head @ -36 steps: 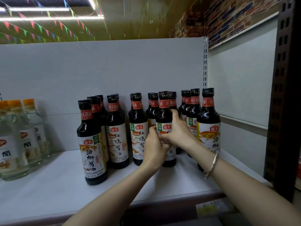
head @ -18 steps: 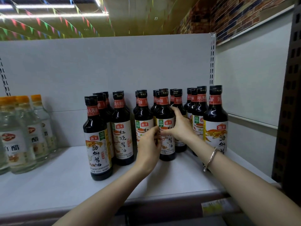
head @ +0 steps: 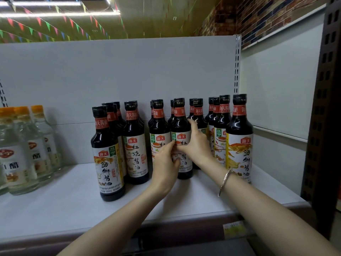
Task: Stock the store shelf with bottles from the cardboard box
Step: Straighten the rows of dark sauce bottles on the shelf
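Several dark soy sauce bottles with black caps and red neck bands stand in rows on the white shelf (head: pixel 55 209). Both hands grip one bottle (head: pixel 180 126) in the middle front of the group. My left hand (head: pixel 164 163) wraps its left side at the label. My right hand (head: pixel 195 145) holds its right side, fingers reaching up to the shoulder. The bottle stands upright on the shelf, close beside a matching bottle (head: pixel 159 130) on its left. A front bottle (head: pixel 108 154) stands further left and another (head: pixel 239 137) at the right end. The cardboard box is out of view.
Clear vinegar bottles with orange caps (head: pixel 20 150) stand at the shelf's left end. A white back panel (head: pixel 118 71) closes the shelf behind. A dark perforated upright (head: pixel 323 108) stands at the right. A yellow price tag (head: pixel 234 230) sits on the shelf's front edge.
The bottle in both hands has gone further back on the shelf, nearer the row. My view has shifted slightly to the left.
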`<control>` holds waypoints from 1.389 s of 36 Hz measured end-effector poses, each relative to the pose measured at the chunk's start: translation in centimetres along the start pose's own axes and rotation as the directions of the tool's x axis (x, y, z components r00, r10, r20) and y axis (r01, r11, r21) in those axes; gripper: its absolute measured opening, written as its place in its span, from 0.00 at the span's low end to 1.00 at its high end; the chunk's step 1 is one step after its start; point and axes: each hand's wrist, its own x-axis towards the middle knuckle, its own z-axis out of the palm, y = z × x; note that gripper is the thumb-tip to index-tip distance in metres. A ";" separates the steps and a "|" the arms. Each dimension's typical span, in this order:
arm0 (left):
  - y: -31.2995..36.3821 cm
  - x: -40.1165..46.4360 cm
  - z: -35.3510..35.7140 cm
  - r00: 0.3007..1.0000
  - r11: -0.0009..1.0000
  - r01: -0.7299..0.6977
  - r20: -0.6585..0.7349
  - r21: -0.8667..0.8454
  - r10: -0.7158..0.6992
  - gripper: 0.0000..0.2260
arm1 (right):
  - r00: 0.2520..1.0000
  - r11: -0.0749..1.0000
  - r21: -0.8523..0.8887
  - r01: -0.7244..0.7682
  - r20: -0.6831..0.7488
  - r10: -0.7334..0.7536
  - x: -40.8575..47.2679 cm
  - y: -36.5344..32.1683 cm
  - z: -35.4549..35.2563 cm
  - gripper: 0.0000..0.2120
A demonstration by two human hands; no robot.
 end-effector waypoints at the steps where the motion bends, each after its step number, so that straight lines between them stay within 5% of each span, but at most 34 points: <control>1: 0.2 -0.1 0.0 1.000 1.000 0.000 0.000 0.010 0.000 0.27 | 1.000 1.000 -0.003 -0.002 0.001 0.002 -0.1 0.0 0.1 0.42; 7: 1.4 -0.5 -0.3 0.999 0.996 -0.040 0.013 0.075 0.040 0.29 | 0.996 0.997 0.047 -0.062 0.063 0.059 0.3 0.1 -1.1 0.44; 11: 2.0 -0.4 0.0 0.997 0.998 -0.052 -0.054 0.042 0.054 0.32 | 0.993 0.994 0.098 -0.054 -0.099 0.063 0.6 -0.1 -3.0 0.33; 20: 2.2 0.4 0.5 0.965 0.897 -0.252 0.029 0.362 0.260 0.30 | 0.988 0.957 -0.249 -0.148 -0.076 0.133 1.0 1.9 -2.0 0.39; 30: 0.7 2.3 0.9 0.910 0.641 -0.357 0.099 0.680 0.402 0.48 | 0.994 0.855 -0.508 -0.108 -0.036 0.104 0.9 2.2 -0.6 0.49; 50: 0.2 2.5 0.5 0.917 0.633 -0.380 0.182 0.675 0.356 0.54 | 0.991 0.902 -0.414 -0.124 -0.006 0.134 1.6 2.9 -0.7 0.52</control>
